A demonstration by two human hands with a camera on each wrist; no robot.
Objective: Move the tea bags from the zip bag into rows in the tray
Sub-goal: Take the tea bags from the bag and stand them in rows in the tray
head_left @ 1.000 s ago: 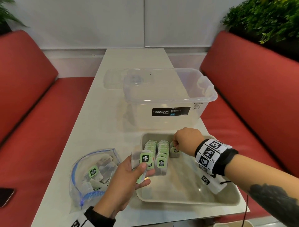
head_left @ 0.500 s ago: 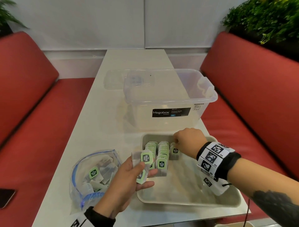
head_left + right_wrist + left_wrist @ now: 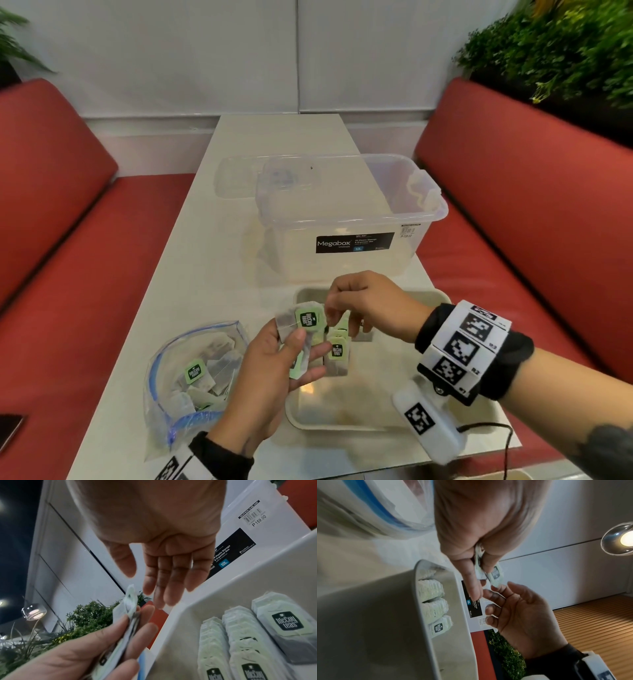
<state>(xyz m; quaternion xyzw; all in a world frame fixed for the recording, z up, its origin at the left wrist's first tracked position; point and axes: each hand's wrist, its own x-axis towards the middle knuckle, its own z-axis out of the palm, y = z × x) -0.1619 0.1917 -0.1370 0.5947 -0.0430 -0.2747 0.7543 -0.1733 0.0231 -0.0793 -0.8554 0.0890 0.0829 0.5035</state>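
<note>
The left hand (image 3: pixel 270 373) grips a small fan of paper tea bags with green square tags (image 3: pixel 301 329), thumb on top and fingers curled beneath, raised over the near left corner of the shallow cream plastic tray (image 3: pixel 479 416). How many bags are in the fan cannot be counted; in the left wrist view (image 3: pixel 488 573) they show only as a thin edge-on sliver between thumb and forefinger, and in the right wrist view (image 3: pixel 127 609) as a crumpled paper edge.

The right hand (image 3: pixel 373 308) reaches toward them from the other side, its fingers extended and loose. From the head camera its fingertips (image 3: pixel 330 313) seem to meet the top bag's tag, but the right wrist view shows its fingers (image 3: pixel 164 577) straight with a gap before the bags, so actual contact cannot be confirmed; nothing is gripped.

Below and beyond the right hand, rows of tea bags (image 3: pixel 240 635) stand packed in the tray's far left part: two long rows and a shorter third. The head view hides most of them behind both hands.

Left of the left hand, the clear zip bag with a blue seal (image 3: pixel 191 383) lies open on the white table (image 3: pixel 144 325), more tea bags jumbled inside. Beyond both hands stands a clear plastic storage box (image 3: pixel 346 212); further clear plastic behind it is hard to make out. A dark flat object (image 3: pixel 10 428) on the red bench seat (image 3: pixel 68 308) is cut off at the frame edge.
</note>
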